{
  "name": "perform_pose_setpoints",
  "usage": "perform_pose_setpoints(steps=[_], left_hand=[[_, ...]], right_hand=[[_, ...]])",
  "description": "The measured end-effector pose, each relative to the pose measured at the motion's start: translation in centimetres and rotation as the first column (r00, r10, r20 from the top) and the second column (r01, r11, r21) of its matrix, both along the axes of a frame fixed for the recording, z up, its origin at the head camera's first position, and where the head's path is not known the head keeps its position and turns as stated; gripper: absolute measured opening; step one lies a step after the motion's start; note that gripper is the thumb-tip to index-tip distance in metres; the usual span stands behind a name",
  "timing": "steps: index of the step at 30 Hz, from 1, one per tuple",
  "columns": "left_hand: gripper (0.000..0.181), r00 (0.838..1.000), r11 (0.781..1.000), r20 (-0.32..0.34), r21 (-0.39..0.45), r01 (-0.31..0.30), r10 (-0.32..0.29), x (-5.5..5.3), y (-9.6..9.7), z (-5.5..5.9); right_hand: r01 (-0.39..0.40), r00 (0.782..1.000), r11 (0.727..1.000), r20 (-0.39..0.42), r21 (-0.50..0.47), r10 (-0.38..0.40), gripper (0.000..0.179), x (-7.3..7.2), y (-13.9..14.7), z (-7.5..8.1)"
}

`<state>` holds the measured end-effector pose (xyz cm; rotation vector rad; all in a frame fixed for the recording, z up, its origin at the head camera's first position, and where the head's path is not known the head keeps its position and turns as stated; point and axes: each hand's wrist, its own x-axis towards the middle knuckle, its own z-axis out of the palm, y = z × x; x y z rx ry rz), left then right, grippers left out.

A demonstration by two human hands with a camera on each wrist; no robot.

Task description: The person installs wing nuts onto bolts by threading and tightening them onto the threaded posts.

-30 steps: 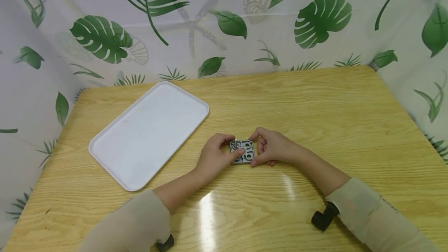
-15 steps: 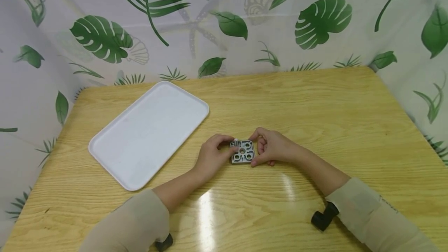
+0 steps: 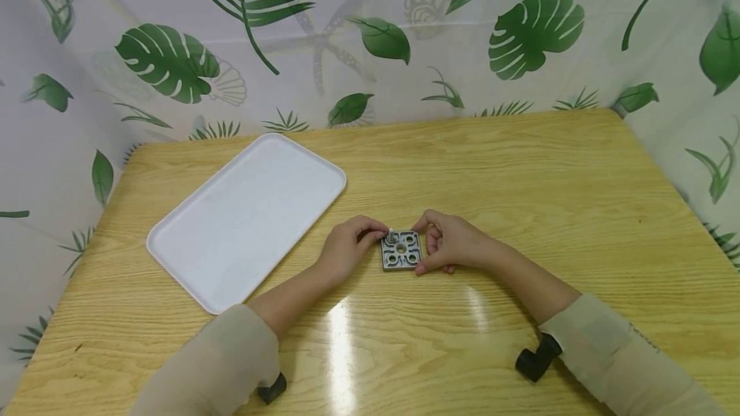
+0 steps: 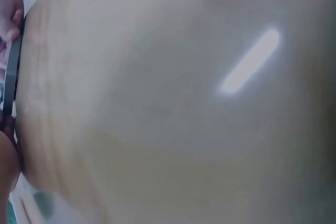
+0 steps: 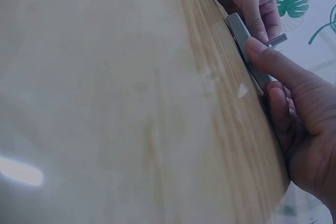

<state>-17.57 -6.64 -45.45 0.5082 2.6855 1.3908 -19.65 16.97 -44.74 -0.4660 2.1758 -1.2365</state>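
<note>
A square grey metal plate (image 3: 396,266) with several round holes is held low over the wooden table, or on it; I cannot tell which. From its upper left hole a short shiny bolt (image 3: 391,235) sticks up. My left hand (image 3: 343,249) pinches at that corner, thumb and index fingertips together against the bolt's side; the exact contact is partly hidden. My right hand (image 3: 459,244) grips the plate's right edge, index finger at the far corner and thumb at the near one. In the right wrist view the plate (image 5: 239,27) appears edge-on, with the bolt (image 5: 278,40) pointing away from it.
A white rectangular tray (image 3: 248,223) lies slanted on the table (image 3: 520,172), left of the hands. Behind the table hangs a leaf-printed cloth (image 3: 324,11). Black devices (image 3: 537,357) are strapped under the sleeves.
My left thumb has slid from the plate's middle back toward its upper left corner, exposing the centre and lower left holes. The right hand and plate stay nearly still.
</note>
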Motion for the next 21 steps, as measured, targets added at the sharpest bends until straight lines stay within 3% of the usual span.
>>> perform_pose_setpoints(steps=[4, 12, 16, 21], left_hand=[[0.015, 1.0, 0.997, 0.009, -0.069, 0.016, -0.016, -0.63, -0.13, 0.29], [0.016, 1.0, 0.993, -0.002, -0.12, 0.014, -0.014, -0.92, 0.07, 0.27], [0.017, 1.0, 0.992, -0.01, -0.127, 0.007, -0.008, -0.98, 0.13, 0.13], [0.019, 0.999, 0.995, 0.043, -0.096, 0.014, -0.01, -0.92, -0.09, 0.08]], right_hand=[[0.001, 1.0, 1.0, 0.001, 0.002, -0.001, 0.07, 0.11, 0.0, 0.05], [0.0, 1.0, 1.0, 0.016, -0.013, 0.0, 0.066, 0.38, 0.0, 0.76], [-0.005, 1.0, 1.0, 0.019, -0.018, 0.005, 0.066, 0.35, -0.02, 0.85], [-0.002, 1.0, 1.0, 0.027, -0.022, 0.003, 0.067, 0.32, -0.06, 0.68]])
